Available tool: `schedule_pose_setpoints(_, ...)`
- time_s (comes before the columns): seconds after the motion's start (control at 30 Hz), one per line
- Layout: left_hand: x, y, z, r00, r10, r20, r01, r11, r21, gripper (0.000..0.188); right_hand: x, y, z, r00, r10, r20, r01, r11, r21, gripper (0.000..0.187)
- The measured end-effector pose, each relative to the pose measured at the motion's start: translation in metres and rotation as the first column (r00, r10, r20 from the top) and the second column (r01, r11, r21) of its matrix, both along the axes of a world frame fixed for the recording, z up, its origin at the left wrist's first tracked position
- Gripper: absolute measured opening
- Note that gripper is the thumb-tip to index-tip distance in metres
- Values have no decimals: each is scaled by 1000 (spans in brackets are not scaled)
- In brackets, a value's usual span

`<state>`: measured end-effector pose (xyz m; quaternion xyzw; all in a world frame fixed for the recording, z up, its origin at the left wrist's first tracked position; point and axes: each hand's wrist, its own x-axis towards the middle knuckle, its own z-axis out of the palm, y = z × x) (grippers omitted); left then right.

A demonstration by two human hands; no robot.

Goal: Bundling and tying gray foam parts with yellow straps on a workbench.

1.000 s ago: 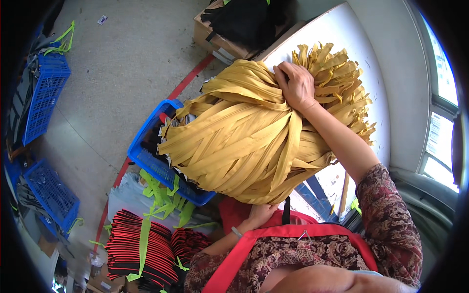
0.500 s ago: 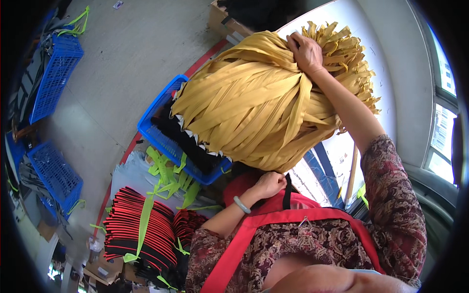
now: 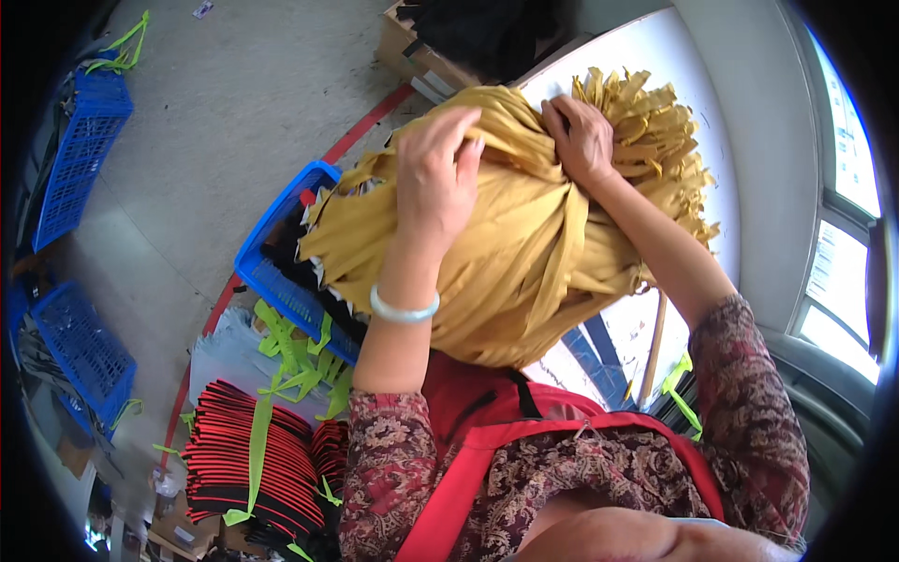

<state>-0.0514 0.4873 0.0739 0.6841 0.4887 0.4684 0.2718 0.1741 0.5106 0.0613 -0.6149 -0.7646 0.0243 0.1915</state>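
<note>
A big bundle of mustard-yellow fabric strips (image 3: 510, 244) lies before me on the white table, gathered tight near its right end. The cut ends of the strips fan out at the upper right. At the gathered part, my right hand (image 3: 582, 140) is closed round the strips. Above the bundle's left side is my left hand (image 3: 436, 178), with a pale bangle on its wrist. Its fingers are stretched and the thumb stands apart, with nothing held. I cannot tell whether it touches the fabric.
Left of the bundle, a blue plastic basket (image 3: 272, 276) holds dark material. A stack of black-and-red pieces tied with a lime strip (image 3: 258, 450) stands lower left. Further blue baskets (image 3: 84, 155) are at the far left. A cardboard box (image 3: 403, 51) with black fabric sits behind.
My left hand has risen from beside my apron to over the bundle's left side, its fingers opening out. My right hand still grips the gathered strips.
</note>
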Motion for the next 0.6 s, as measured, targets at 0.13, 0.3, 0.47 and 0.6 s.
schedule_pose_setpoints(0.13,0,-11,-22,982,-146,120,170,961,-219,26,0,3,5,1000,27,5,-26,999,-33,15)
schedule_pose_setpoints(0.3,2,-9,-20,986,-165,27,166,952,-257,24,4,5,5,999,50,1,-50,996,-73,13)
schedule_pose_setpoints(0.47,3,-4,-17,986,-166,7,162,948,-274,23,3,11,7,997,66,-28,-68,993,-93,12)
schedule_pose_setpoints(0.6,2,-2,-17,987,-158,33,161,946,-283,21,2,12,7,997,69,-28,-72,993,-95,12)
